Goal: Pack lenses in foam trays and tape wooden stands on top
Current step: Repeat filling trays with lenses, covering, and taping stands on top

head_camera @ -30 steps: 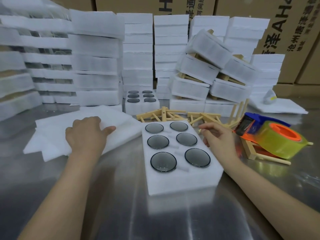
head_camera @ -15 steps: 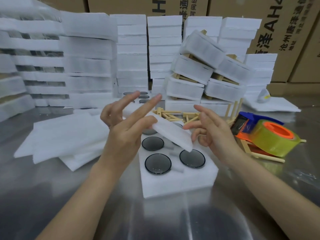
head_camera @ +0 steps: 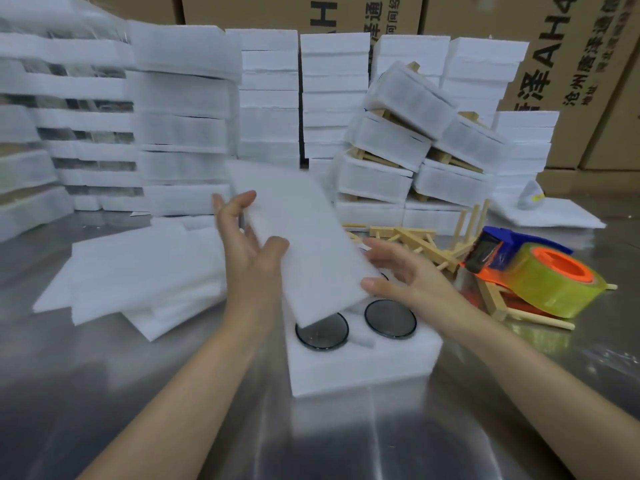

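A white foam tray [head_camera: 363, 362] lies on the steel table in front of me, with two dark round lenses [head_camera: 322, 330] [head_camera: 390, 319] showing in its near pockets. A thin white foam sheet [head_camera: 304, 244] hangs tilted above the tray and hides its far pockets. My left hand [head_camera: 249, 258] pinches the sheet's left edge, thumb on top. My right hand [head_camera: 412, 282] holds the sheet's right edge near its lower corner, thumb and fingertips on it. Loose wooden stands [head_camera: 412, 237] lie just behind the tray.
A yellow tape roll in an orange-and-blue dispenser [head_camera: 540, 275] rests on a wooden stand at right. A pile of foam sheets [head_camera: 138, 271] lies at left. Stacked foam trays [head_camera: 270, 98] and wrapped packs with stands [head_camera: 408, 140] line the back, before cardboard boxes [head_camera: 554, 46].
My left hand lifted a foam sheet from the left pile and carried it over the tray. My right hand rose from the tray's edge and took hold of the sheet's right side.
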A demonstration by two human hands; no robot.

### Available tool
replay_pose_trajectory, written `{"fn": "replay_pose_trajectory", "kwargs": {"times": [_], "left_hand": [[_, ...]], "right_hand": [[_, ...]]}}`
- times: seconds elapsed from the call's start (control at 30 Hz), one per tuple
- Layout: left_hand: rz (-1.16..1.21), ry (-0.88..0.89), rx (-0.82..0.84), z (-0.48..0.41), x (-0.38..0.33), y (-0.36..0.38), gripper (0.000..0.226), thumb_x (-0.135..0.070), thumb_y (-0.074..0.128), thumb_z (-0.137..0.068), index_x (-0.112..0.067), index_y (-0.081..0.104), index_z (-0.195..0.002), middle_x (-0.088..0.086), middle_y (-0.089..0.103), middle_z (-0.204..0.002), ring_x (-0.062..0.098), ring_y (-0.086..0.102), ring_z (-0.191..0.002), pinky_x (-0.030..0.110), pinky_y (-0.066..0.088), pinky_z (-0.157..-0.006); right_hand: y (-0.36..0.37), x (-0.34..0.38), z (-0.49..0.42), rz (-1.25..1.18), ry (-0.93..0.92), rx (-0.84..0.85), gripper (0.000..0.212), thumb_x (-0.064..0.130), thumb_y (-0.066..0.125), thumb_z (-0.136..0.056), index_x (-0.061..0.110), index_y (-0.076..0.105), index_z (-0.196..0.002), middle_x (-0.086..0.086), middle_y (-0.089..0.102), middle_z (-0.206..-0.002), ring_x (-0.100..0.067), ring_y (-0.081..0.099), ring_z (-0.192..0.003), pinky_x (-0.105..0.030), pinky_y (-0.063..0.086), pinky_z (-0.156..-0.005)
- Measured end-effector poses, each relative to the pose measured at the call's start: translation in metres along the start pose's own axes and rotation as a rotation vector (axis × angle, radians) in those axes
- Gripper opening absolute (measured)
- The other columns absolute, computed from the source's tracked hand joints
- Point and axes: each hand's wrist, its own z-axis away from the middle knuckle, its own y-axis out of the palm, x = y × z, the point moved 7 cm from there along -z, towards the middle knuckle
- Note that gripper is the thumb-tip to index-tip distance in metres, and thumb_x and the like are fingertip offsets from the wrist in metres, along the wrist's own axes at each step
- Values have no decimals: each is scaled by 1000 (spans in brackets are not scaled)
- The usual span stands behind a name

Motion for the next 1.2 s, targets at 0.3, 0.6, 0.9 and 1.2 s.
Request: {"fn": "replay_pose_trajectory", "kwargs": {"times": [0.3,0.6,0.9,1.2], "left_hand": [[-143,-400,26,1,29,-2,45,-8,57,-91,-29,45,-128,-4,67,-104,14,66,-84,32,55,-80],[-710,-481,134,3,53,-7,52,-35,55,-80,-25,45,-130,-1,38,-126,22,33,-127,35,36,-98],[-559,-726,148,13,73,-11,62,-21,47,-88,-20,24,-145,8,40,-136,31,48,-116,47,43,-102],[-510,-736,117,15,74,-12,55,-20,47,-86,-15,35,-139,11,41,-140,33,48,-120,50,42,-102]], "right_hand": [[-18,7,3,-382,54,-95,44,20,63,-88,35,54,-129,-9,71,-106,-24,70,-92,-34,57,-74],[-22,-22,-2,-4,220,83,45,36,63,-89,41,51,-132,11,71,-103,-7,70,-86,-24,53,-73],[-14,-26,2,40,234,40,58,66,60,-69,38,49,-119,15,60,-109,11,63,-80,-5,46,-56],[-4,-29,3,-55,309,127,53,44,58,-89,35,36,-137,9,53,-128,-10,60,-107,-24,51,-81]]}}
